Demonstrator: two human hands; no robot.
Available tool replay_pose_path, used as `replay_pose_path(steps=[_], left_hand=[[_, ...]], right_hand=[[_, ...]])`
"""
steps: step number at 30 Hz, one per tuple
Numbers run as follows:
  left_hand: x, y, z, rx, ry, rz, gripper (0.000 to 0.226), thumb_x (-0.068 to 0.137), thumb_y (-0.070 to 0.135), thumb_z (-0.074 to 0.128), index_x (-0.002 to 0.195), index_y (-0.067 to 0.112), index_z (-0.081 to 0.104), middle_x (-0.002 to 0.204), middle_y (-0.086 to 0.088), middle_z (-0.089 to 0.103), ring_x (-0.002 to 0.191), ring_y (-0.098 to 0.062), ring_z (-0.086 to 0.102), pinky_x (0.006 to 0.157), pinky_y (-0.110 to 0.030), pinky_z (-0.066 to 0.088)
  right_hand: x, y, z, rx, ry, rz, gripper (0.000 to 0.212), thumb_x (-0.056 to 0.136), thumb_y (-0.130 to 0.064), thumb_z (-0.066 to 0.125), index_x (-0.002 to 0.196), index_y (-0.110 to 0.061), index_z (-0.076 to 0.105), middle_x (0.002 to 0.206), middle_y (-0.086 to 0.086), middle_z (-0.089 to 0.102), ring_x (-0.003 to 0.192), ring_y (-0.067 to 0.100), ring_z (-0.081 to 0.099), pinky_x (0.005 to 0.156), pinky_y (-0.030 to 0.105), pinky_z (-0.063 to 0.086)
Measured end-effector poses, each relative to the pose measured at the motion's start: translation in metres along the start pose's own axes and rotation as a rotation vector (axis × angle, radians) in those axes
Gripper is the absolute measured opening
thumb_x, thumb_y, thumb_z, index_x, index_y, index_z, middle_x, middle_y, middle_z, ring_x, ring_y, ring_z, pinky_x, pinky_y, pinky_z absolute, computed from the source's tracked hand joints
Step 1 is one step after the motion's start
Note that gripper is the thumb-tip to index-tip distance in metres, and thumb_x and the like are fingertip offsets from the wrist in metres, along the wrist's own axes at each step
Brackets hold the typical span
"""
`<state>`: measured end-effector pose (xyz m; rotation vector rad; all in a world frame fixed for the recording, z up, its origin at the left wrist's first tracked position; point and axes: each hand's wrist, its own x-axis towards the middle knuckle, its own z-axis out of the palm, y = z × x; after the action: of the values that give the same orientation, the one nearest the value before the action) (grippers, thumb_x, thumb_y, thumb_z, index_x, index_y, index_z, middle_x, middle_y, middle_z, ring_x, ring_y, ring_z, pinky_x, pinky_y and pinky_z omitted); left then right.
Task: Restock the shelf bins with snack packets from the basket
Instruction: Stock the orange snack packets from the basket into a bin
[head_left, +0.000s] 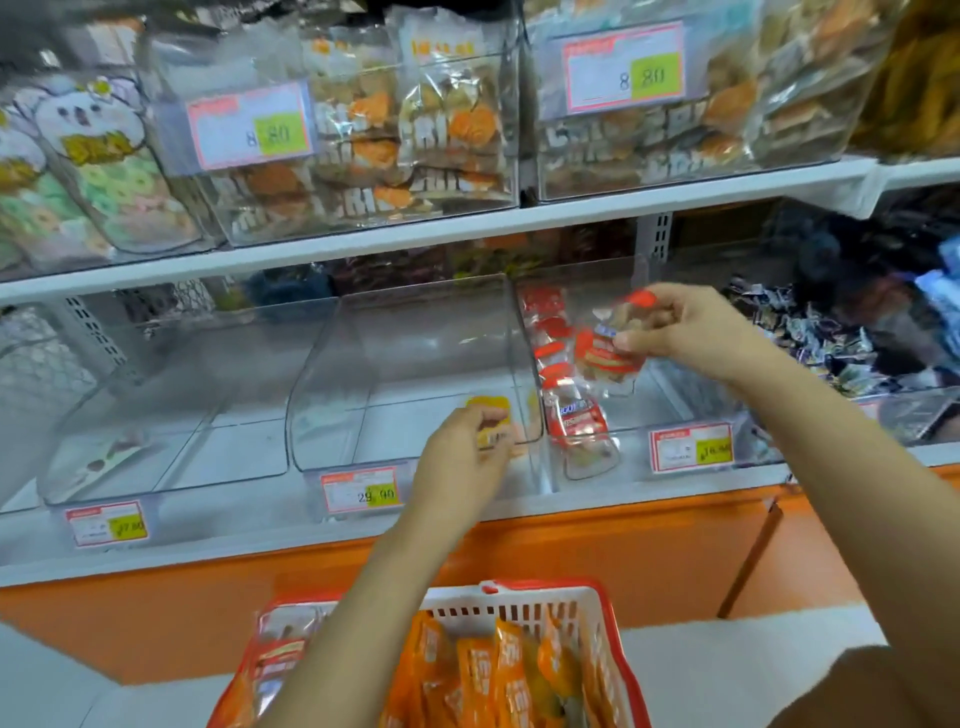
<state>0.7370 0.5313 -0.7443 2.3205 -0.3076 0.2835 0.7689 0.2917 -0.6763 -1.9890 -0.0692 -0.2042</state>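
My left hand (462, 447) grips a small yellow snack packet (491, 410) at the front right corner of the middle clear bin (332, 364). My right hand (685, 330) pinches a red-and-clear snack packet (605, 353) above the right clear bin (587, 457), which holds several packets of the same red kind. The red-rimmed white basket (519, 608) sits below, close to me, with several orange packets (498, 670) inside; my left forearm crosses over it.
A left clear bin (156, 415) holds little. Price tags (358, 491) hang on the bin fronts. The upper shelf (467, 228) carries bins of bagged biscuits. A bin of dark wrapped sweets (821, 332) stands at the right. An orange cabinet front (623, 545) runs below the shelf.
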Motion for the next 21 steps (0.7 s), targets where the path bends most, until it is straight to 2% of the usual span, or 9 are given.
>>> replay_pose_path(steps=[3, 5, 7, 10, 12, 15, 18, 21], left_hand=[[0.0, -0.003, 0.012, 0.09, -0.056, 0.023, 0.023, 0.092, 0.021, 0.057, 0.113, 0.023, 0.066, 0.113, 0.009, 0.066, 0.105, -0.008, 0.057, 0.085, -0.012, 0.038], [-0.001, -0.004, 0.015, 0.194, -0.087, 0.047, 0.023, 0.092, 0.026, 0.054, 0.111, 0.028, 0.067, 0.11, 0.011, 0.068, 0.106, -0.011, 0.055, 0.091, -0.023, 0.041], [-0.002, -0.003, 0.015, 0.238, -0.097, 0.051, 0.025, 0.094, 0.028, 0.05, 0.115, 0.029, 0.065, 0.113, 0.012, 0.066, 0.109, -0.011, 0.05, 0.092, -0.025, 0.038], [-0.003, -0.004, 0.014, 0.235, -0.107, 0.05, 0.027, 0.095, 0.028, 0.048, 0.118, 0.03, 0.063, 0.117, 0.013, 0.063, 0.112, -0.01, 0.046, 0.092, -0.024, 0.036], [-0.003, -0.004, 0.014, 0.242, -0.116, 0.044, 0.027, 0.096, 0.029, 0.048, 0.119, 0.031, 0.062, 0.118, 0.014, 0.063, 0.112, -0.009, 0.045, 0.091, -0.023, 0.036], [-0.003, -0.006, 0.014, 0.243, -0.126, 0.051, 0.027, 0.095, 0.03, 0.048, 0.119, 0.032, 0.062, 0.119, 0.015, 0.062, 0.112, -0.008, 0.044, 0.088, -0.021, 0.033], [-0.004, -0.006, 0.012, 0.245, -0.135, 0.071, 0.028, 0.096, 0.03, 0.047, 0.119, 0.031, 0.061, 0.119, 0.015, 0.062, 0.111, -0.007, 0.043, 0.088, -0.02, 0.03], [-0.005, -0.006, 0.011, 0.235, -0.141, 0.082, 0.028, 0.096, 0.029, 0.048, 0.121, 0.03, 0.061, 0.12, 0.014, 0.061, 0.113, -0.008, 0.044, 0.089, -0.019, 0.028]], right_hand=[[0.009, 0.019, 0.006, -0.179, -0.077, 0.086, 0.018, 0.076, -0.001, 0.075, 0.093, -0.004, 0.068, 0.083, 0.011, 0.062, 0.077, 0.02, 0.058, 0.077, 0.035, 0.05], [0.013, 0.026, 0.014, -0.154, -0.185, 0.174, 0.019, 0.079, -0.001, 0.072, 0.097, -0.003, 0.067, 0.09, 0.01, 0.067, 0.082, 0.021, 0.064, 0.077, 0.033, 0.055], [0.017, 0.031, 0.022, -0.156, -0.3, 0.24, 0.019, 0.08, -0.001, 0.07, 0.099, -0.002, 0.066, 0.091, 0.009, 0.069, 0.084, 0.02, 0.067, 0.075, 0.03, 0.056], [0.022, 0.038, 0.038, -0.308, -0.43, 0.292, 0.011, 0.079, -0.002, 0.072, 0.081, -0.011, 0.065, 0.08, 0.004, 0.067, 0.076, 0.019, 0.064, 0.078, 0.032, 0.055], [0.026, 0.037, 0.045, -0.377, -0.436, 0.324, 0.019, 0.077, -0.002, 0.073, 0.072, -0.015, 0.06, 0.075, 0.0, 0.063, 0.072, 0.017, 0.061, 0.074, 0.03, 0.054], [0.03, 0.033, 0.049, -0.588, -0.361, 0.213, 0.023, 0.072, -0.002, 0.077, 0.074, -0.018, 0.061, 0.077, -0.008, 0.057, 0.074, 0.011, 0.056, 0.064, 0.022, 0.044], [0.028, 0.035, 0.053, -0.545, -0.357, 0.091, 0.028, 0.073, -0.001, 0.077, 0.09, -0.021, 0.068, 0.086, -0.013, 0.056, 0.075, 0.002, 0.052, 0.059, 0.017, 0.039], [0.025, 0.037, 0.055, -0.469, -0.368, 0.046, 0.009, 0.077, -0.025, 0.079, 0.083, -0.024, 0.072, 0.084, -0.012, 0.062, 0.076, 0.006, 0.056, 0.059, 0.018, 0.038]])
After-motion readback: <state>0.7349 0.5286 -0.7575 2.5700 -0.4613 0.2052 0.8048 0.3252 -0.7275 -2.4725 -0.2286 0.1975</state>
